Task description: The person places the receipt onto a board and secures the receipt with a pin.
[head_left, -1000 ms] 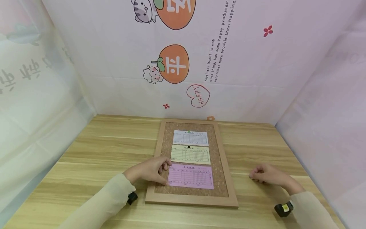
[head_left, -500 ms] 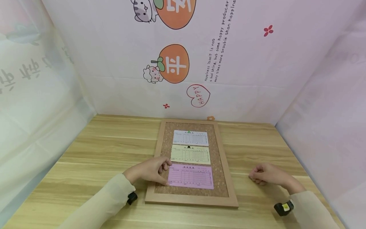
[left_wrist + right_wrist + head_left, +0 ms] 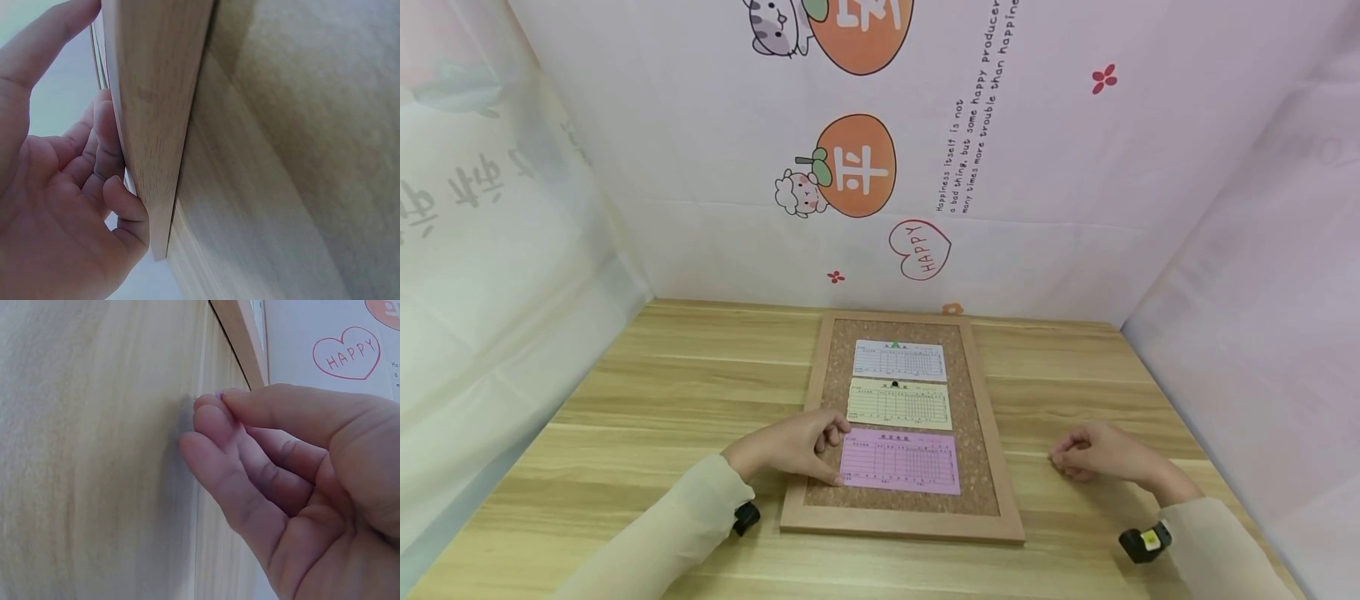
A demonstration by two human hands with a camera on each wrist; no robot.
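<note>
On a cork board with a wooden frame (image 3: 902,525) lie three printed receipt slips. The nearest is a pink slip (image 3: 898,462); my left hand (image 3: 793,446) touches its left edge, thumb at the lower corner and index finger at the upper one. Its other fingers bend loosely beside the board's frame (image 3: 150,94). Above are a yellow slip (image 3: 898,408) with a black pin (image 3: 895,384) and a white slip (image 3: 898,364) with a green pin (image 3: 895,344). Right of the board, my right hand (image 3: 1097,454) pinches a tiny purple object (image 3: 219,395), mostly hidden by the fingertips.
The board rests on a wood-grain table (image 3: 647,400). A white printed cloth (image 3: 737,242) stands at the back, with hanging cloth at both sides. A small black device (image 3: 1144,543) sits at the right wrist, another (image 3: 746,517) at the left.
My right hand has shifted very slightly left and away from me. The left hand and the slips stay in place.
</note>
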